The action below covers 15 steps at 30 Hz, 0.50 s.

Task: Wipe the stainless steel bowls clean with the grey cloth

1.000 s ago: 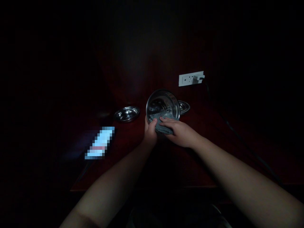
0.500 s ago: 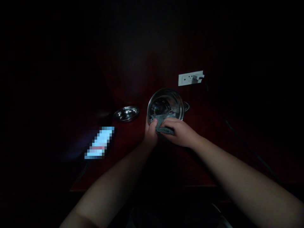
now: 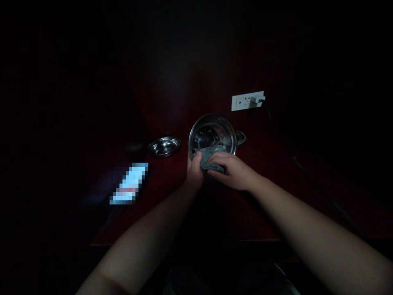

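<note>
A shiny metal pot is tilted so that its mouth faces me, with a loop handle showing on its right. My left hand grips the pot's lower left side, thumb at the rim and the other fingers mostly hidden behind it. A grey-green cloth lies over the near rim, reaching into the pot. My right hand pinches the folded cloth at that rim. Inside, the pot's bottom shows dark reflections.
Left of the pot, a shallow metal dish rests on the dark red table. A lit, pixelated screen lies nearer on the left. On the wall is a socket with a plug and a cable running down the right side.
The pot has shifted very slightly left and turned a little, its handle showing a bit differently. Both hands keep their holds on the pot and cloth.
</note>
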### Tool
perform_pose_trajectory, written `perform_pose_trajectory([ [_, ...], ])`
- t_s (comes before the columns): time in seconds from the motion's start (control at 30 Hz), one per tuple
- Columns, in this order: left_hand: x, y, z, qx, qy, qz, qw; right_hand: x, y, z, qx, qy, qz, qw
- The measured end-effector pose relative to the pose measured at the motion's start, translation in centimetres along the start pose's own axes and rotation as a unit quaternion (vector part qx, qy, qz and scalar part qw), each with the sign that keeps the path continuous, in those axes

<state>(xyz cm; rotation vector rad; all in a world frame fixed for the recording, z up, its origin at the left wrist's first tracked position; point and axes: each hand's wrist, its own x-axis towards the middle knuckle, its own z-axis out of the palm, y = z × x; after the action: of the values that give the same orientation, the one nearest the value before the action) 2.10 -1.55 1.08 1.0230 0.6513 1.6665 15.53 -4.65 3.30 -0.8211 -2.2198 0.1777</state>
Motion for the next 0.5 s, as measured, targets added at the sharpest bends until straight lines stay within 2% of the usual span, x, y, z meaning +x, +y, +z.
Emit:
perform_pose_trajectory([
  [0.33, 0.7, -1.1, -0.3, -0.055, 0.017, -0.011, 0.998, -0.1, -0.3, -0.1, -0.012, -0.009, 0.043, 0.999],
  [0.5, 1.1, -1.5, -0.6, -0.039, 0.025, -0.002, 0.999, -0.4, 0.0, 0.2, -0.024, -0.022, 0.044, 0.999],
])
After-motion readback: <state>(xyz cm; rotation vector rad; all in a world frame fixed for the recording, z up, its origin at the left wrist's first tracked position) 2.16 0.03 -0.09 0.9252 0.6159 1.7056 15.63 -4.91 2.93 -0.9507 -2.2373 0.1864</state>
